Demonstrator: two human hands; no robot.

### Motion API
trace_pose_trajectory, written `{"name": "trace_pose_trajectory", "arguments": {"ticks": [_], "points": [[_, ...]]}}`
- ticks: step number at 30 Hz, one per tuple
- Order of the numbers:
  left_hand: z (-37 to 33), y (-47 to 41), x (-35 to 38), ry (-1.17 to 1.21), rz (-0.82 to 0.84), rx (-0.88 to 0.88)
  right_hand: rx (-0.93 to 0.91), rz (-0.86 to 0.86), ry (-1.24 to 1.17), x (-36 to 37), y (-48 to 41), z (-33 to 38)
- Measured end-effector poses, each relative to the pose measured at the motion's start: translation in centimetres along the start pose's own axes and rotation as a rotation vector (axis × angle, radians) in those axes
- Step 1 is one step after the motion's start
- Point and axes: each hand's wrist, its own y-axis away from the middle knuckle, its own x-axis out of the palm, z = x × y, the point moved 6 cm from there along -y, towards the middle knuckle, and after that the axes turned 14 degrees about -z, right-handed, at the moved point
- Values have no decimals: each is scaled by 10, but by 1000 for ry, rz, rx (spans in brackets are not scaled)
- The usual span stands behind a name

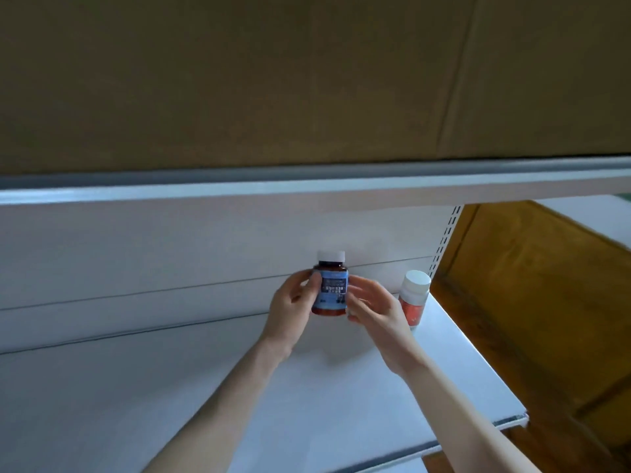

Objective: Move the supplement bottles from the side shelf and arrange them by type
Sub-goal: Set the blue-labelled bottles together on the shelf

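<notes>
Left hand (290, 303) and right hand (374, 307) each curl round one side of the blue bottle (330, 295); the right fingers are blurred. Overhead, a cardboard box (239, 80) sits on the upper shelf (307, 187). Below lies the white shelf (136, 387), with a wooden panel (529, 302) past its right end. The blue bottle, white-capped, is upright over the shelf near the back wall. An orange bottle (415, 302) stands just right of the right hand, by the shelf's right edge.
</notes>
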Motion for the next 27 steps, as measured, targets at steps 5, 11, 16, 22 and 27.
{"name": "trace_pose_trajectory", "arguments": {"ticks": [5,11,16,22,27], "points": [[-24,23,-24,15,-46,11,9,90,-24,11,15,15],[-27,55,-85,58,-174,-61,50,265,-101,57,44,9],[-25,86,-167,61,-360,-106,103,415,-146,123,86,3],[-40,128,-291,96,-534,-81,82,587,-157,231,161,16],[-62,175,-423,91,-670,1,54,742,-180,346,254,30]]}}
